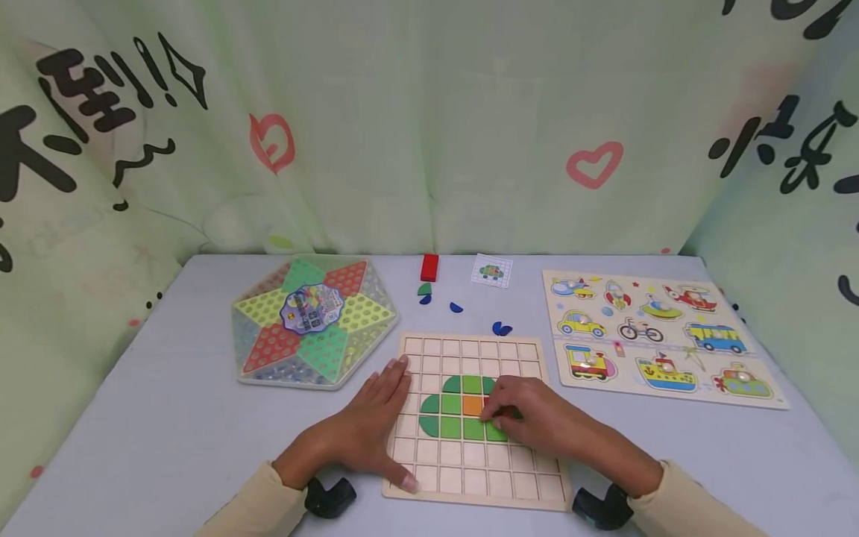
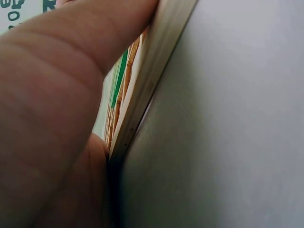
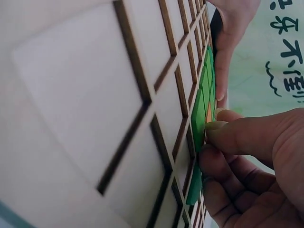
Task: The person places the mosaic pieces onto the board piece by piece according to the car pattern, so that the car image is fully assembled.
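A wooden grid board (image 1: 470, 477) lies on the table with a patch of green tiles (image 1: 451, 427) and one orange tile (image 1: 472, 405) in its middle cells. My left hand (image 1: 369, 414) rests along the board's left edge, fingers spread and thumb on the near corner. Over the right part of the patch, my right hand (image 1: 537, 414) has curled fingers, thumb and index fingertips close together at the tiles. A sliver of red tile (image 1: 486, 401) shows by these fingertips, mostly hidden by the hand. In the right wrist view the fingertips meet right beside the green tiles (image 3: 198, 118).
Behind the board lie a red block (image 1: 429, 267), a green piece (image 1: 425, 289), several blue pieces (image 1: 501, 329) and a pattern card (image 1: 492, 271). A hexagonal star-patterned game board (image 1: 315, 365) stands left, a vehicle puzzle board (image 1: 631, 365) right. A curtain (image 1: 429, 149) closes the back.
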Tool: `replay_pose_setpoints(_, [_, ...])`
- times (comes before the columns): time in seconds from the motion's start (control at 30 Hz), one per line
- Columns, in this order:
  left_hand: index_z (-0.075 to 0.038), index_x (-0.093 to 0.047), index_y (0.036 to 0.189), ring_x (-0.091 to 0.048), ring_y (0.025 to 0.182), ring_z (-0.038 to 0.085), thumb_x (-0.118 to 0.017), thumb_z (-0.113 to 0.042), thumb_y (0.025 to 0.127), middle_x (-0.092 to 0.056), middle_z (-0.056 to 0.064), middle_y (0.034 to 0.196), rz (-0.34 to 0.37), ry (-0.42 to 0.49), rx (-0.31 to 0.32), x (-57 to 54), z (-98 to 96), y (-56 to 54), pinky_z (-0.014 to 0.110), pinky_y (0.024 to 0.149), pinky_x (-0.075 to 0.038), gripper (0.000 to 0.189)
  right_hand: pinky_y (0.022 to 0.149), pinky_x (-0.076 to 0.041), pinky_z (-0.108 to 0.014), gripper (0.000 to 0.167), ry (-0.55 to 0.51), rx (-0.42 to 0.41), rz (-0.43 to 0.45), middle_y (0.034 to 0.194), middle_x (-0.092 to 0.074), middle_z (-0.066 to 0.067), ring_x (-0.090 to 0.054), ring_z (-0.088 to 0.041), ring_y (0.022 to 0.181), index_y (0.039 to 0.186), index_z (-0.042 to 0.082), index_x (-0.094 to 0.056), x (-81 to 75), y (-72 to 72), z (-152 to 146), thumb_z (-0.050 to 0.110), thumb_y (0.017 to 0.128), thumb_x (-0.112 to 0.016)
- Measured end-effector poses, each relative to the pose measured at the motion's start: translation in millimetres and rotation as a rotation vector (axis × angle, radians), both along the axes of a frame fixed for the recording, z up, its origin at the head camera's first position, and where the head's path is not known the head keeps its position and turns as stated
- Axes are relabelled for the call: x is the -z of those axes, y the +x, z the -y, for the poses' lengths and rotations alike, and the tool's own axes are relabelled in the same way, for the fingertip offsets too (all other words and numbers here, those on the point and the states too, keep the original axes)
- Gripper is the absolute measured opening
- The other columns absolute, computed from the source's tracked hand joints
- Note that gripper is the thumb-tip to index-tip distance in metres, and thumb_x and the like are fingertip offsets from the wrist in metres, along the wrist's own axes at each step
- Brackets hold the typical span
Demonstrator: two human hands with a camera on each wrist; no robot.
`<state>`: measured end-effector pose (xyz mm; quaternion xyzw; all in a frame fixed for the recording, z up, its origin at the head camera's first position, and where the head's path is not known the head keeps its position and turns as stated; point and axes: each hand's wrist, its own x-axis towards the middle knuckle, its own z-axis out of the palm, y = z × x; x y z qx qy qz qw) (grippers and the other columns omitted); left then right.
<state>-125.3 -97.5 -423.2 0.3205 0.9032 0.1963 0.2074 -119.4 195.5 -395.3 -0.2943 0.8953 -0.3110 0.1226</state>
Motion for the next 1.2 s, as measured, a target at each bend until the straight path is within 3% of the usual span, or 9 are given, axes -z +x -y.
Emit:
replay_pose_setpoints(0.23, [-0.003, -0.005, 0.156, 0.013, 0.146, 0.021, -0.076, -0.074, 0.061, 0.013, 0.009, 0.162, 0.007, -0.003, -0.005, -0.6, 0.5, 0.1, 0.045, 0.116, 0.000, 0.138, 0.073, -0.052, -0.025, 0.018, -0.073, 0.046, -0.002, 0.090, -0.066, 0.006, -0.057, -0.008, 0.081, 0.093, 0.014, -0.073, -7.8, -10.2, 2.1, -0.002, 0.088, -0.068])
replay_pose_setpoints(0.73, [-0.003, -0.005, 0.156, 0.013, 0.146, 0.022, -0.074, -0.076, 0.061, 0.013, 0.009, 0.162, 0.007, 0.000, -0.004, 0.7, -0.6, -0.4, 0.046, 0.116, 0.000, 0.138, 0.075, -0.051, -0.030, 0.014, -0.115, 0.224, -0.099, 0.092, -0.066, 0.002, -0.056, -0.015, 0.081, 0.100, 0.009, -0.074, -13.7, -54.3, 23.1, 0.002, 0.089, -0.068])
replay_pose_setpoints(1.03, [-0.004, -0.005, 0.156, 0.013, 0.146, 0.021, -0.073, -0.077, 0.061, 0.014, 0.008, 0.162, 0.003, 0.001, -0.002, 0.8, -2.4, -1.2, 0.046, 0.116, 0.001, 0.138, 0.076, -0.050, -0.031, 0.015, -0.103, 0.280, -0.022, 0.095, -0.067, 0.000, -0.056, -0.019, 0.083, 0.104, 0.007, -0.074, -8.3, -80.8, 33.5, 0.006, 0.092, -0.066])
replay_pose_setpoints(1.2, [-0.002, -0.006, 0.155, 0.012, 0.146, 0.023, -0.075, -0.074, 0.061, 0.013, 0.010, 0.162, 0.002, 0.005, -0.003, -0.7, -0.9, 0.1, 0.047, 0.116, 0.000, 0.138, 0.077, -0.050, -0.032, 0.015, -0.110, 0.288, -0.030, 0.099, -0.069, -0.005, -0.057, -0.020, 0.086, 0.104, 0.004, -0.075, -8.0, -102.6, 40.8, 0.007, 0.093, -0.066])
